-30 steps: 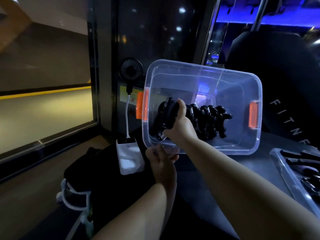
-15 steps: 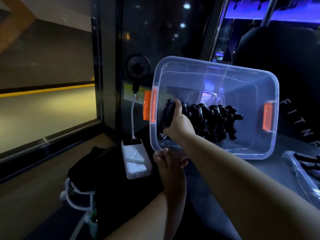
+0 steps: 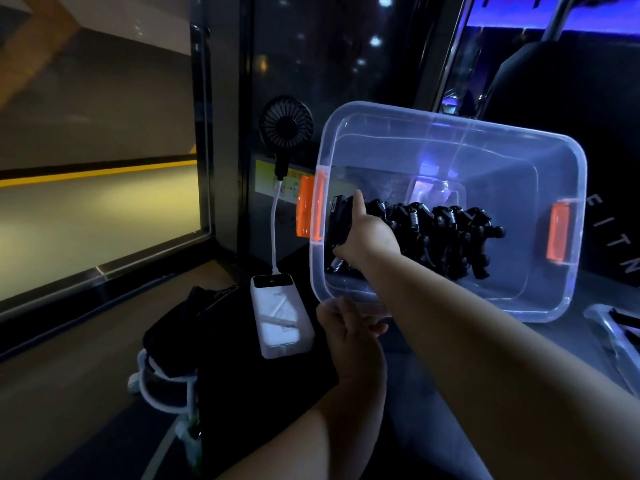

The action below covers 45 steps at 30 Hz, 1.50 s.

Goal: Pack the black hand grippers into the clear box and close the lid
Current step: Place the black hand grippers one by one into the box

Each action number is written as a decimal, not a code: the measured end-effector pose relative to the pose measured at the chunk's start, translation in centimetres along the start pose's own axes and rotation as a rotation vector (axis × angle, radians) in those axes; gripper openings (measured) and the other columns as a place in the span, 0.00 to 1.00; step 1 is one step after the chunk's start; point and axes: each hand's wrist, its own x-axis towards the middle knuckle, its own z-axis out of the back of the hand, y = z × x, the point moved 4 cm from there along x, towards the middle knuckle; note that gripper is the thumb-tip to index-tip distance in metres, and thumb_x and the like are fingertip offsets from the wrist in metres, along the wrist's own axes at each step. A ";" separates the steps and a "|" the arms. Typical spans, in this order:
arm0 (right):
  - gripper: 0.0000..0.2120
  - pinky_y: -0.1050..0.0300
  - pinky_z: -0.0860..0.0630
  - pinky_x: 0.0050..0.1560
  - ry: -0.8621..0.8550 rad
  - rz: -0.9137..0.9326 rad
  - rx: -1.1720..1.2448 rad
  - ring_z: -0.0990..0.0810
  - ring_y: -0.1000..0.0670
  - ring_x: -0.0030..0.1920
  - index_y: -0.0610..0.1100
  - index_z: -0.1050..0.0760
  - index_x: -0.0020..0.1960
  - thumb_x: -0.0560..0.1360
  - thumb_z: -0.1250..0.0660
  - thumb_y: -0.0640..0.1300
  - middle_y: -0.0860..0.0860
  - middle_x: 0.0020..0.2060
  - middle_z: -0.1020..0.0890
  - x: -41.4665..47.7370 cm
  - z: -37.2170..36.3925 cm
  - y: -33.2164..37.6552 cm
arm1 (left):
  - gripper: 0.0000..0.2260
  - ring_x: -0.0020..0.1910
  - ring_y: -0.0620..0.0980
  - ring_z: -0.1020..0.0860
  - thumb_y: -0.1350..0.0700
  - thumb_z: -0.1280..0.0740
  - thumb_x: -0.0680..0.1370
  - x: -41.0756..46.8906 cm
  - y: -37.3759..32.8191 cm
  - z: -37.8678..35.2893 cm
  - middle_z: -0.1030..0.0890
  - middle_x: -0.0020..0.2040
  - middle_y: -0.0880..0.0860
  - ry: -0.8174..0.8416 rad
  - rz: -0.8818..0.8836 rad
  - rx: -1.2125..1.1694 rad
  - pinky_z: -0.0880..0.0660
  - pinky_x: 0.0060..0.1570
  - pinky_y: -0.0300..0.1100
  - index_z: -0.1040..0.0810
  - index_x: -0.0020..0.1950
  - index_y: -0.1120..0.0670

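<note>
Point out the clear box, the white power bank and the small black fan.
clear box (image 3: 485,157): head view, bare upper wall.
white power bank (image 3: 280,317): head view, middle of its top face.
small black fan (image 3: 286,122): head view, centre of its grille.

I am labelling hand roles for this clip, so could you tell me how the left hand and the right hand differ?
The left hand grips the clear box by its near rim from outside; the right hand reaches inside it. The left hand holds only the box, tilted; the right hand holds a black hand gripper at the left end of the row of grippers. Both are bare and holding something.
</note>
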 end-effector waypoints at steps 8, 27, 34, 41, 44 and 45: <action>0.52 0.61 0.33 0.21 -0.009 0.007 -0.090 0.28 0.50 0.25 0.51 0.68 0.77 0.73 0.29 0.42 0.48 0.28 0.24 0.6 -0.3 0.7 | 0.07 0.33 0.50 0.20 0.53 0.44 0.82 0.1 0.3 0.0 0.20 0.41 0.58 0.009 0.025 -0.016 0.23 0.32 0.42 0.33 0.48 0.55; 0.35 0.55 0.32 0.35 -0.252 0.058 -0.053 0.19 0.42 0.43 0.55 0.45 0.74 0.73 0.38 0.65 0.47 0.45 0.17 -4.1 2.6 -9.6 | 0.07 0.36 0.56 0.18 0.52 0.47 0.83 -0.5 -0.8 -0.3 0.18 0.34 0.59 -0.045 -0.048 0.085 0.23 0.34 0.41 0.37 0.46 0.50; 0.18 0.47 0.34 0.57 -0.835 -0.176 0.164 0.29 0.37 0.57 0.45 0.27 0.60 0.72 0.31 0.48 0.40 0.54 0.23 -9.4 6.2 -22.5 | 0.05 0.36 0.52 0.17 0.52 0.46 0.83 -0.5 -0.6 -0.5 0.17 0.32 0.53 -0.050 -0.067 0.142 0.24 0.33 0.38 0.36 0.47 0.49; 0.16 0.44 0.26 0.55 -0.347 -0.509 0.565 0.22 0.37 0.54 0.43 0.28 0.60 0.78 0.40 0.53 0.39 0.54 0.20 -9.5 4.1 -29.5 | 0.09 0.34 0.48 0.17 0.52 0.37 0.79 -0.7 -0.6 -0.8 0.18 0.30 0.51 -0.102 -0.048 0.282 0.24 0.35 0.40 0.38 0.51 0.53; 0.12 0.39 0.23 0.54 -0.322 -0.464 0.682 0.20 0.36 0.49 0.41 0.26 0.49 0.79 0.40 0.50 0.42 0.43 0.20 -8.8 3.8 -29.6 | 0.24 0.38 0.52 0.18 0.51 0.29 0.74 -0.9 -0.5 -1.2 0.17 0.38 0.54 -0.156 0.043 0.404 0.21 0.43 0.46 0.40 0.59 0.56; 0.11 0.38 0.23 0.53 -0.323 -0.462 0.713 0.20 0.35 0.48 0.42 0.26 0.47 0.79 0.40 0.50 0.42 0.41 0.21 -8.7 3.6 -29.7 | 0.27 0.41 0.53 0.18 0.50 0.27 0.72 -1.0 -0.5 -1.3 0.17 0.41 0.56 -0.162 0.075 0.442 0.21 0.48 0.48 0.41 0.61 0.56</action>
